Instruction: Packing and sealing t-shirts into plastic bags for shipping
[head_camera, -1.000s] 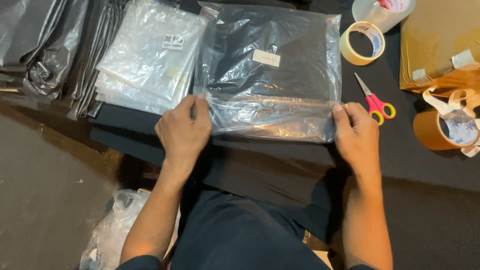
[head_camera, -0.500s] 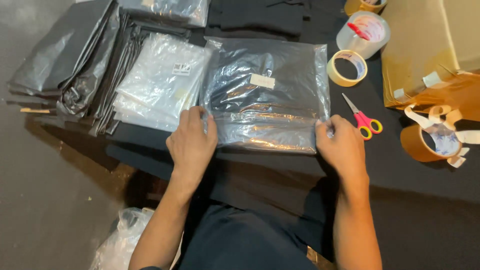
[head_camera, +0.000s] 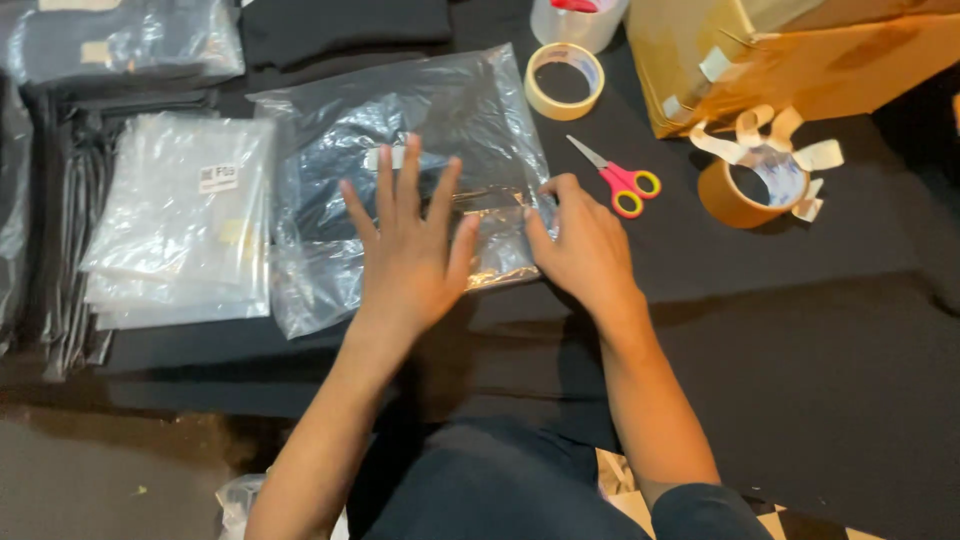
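A clear plastic bag (head_camera: 340, 140) with a dark folded garment inside lies on the black table cover (head_camera: 800, 330). My left hand (head_camera: 410, 240) rests flat on the bag's middle, fingers spread. My right hand (head_camera: 580, 245) pinches the bag's lower right edge, where the flap is folded over. A small white label sits on the bag just beyond my left fingertips.
A stack of empty clear bags (head_camera: 180, 220) lies to the left, with dark packed bags (head_camera: 120, 45) behind it. Red-handled scissors (head_camera: 620, 180), a pale tape roll (head_camera: 565, 80), a brown tape roll (head_camera: 745, 190) and a cardboard box (head_camera: 780, 60) are to the right.
My left hand moved from the bag's lower left corner onto its middle and spread flat. My right hand shifted inward along the bag's lower edge. The bag's bottom flap has folded up.
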